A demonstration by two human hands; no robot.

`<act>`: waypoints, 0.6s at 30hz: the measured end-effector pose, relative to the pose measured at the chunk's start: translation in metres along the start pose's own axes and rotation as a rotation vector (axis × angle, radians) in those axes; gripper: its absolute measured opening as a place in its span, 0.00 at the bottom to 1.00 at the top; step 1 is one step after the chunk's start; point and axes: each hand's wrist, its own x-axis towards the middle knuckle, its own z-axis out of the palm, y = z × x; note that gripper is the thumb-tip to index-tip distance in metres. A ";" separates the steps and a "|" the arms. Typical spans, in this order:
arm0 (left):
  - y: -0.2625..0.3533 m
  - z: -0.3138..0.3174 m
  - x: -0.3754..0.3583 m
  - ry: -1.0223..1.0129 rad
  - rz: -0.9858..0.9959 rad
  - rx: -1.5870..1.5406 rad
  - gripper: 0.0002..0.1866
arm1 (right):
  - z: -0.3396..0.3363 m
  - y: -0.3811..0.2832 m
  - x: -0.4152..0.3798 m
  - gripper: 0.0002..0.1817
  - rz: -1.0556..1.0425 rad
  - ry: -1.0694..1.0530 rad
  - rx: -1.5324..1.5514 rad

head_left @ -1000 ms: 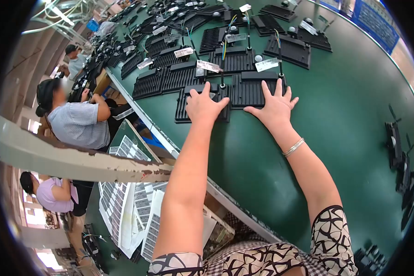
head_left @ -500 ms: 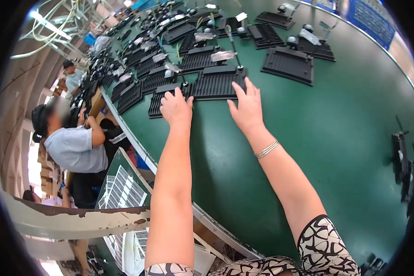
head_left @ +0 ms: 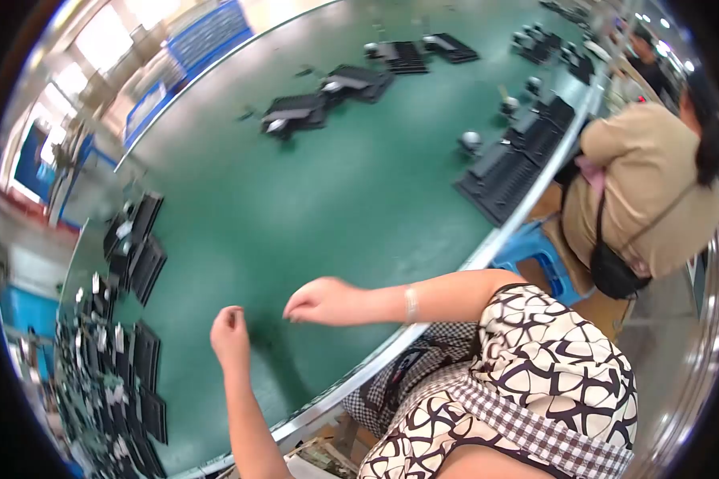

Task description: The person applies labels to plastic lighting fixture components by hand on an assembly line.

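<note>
Over the green tabletop (head_left: 216, 231), my left hand (head_left: 230, 339) has its fingers curled inward; what they hold, if anything, is hidden. To its right, my right hand (head_left: 326, 302) points leftward, its fingers bent and pressed together, slightly blurred, and I cannot make out anything in them. The hands are apart. Nearest to my left hand are black finned panels (head_left: 146, 355) at the left edge of the table.
More black panels with round silver parts lie at the back (head_left: 295, 110) and along the right edge (head_left: 519, 164). A person in a tan top (head_left: 647, 184) is at the right, near a blue stool (head_left: 535, 255). Another person (head_left: 651, 68) is farther back.
The view has swung to the right along the table. Both hands have come away from the black panels they were at, and their spread fingers have closed.
</note>
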 end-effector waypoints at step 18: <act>0.360 0.242 -0.081 -0.380 0.943 -0.082 0.27 | -0.502 0.108 -0.251 0.35 0.866 1.369 -1.270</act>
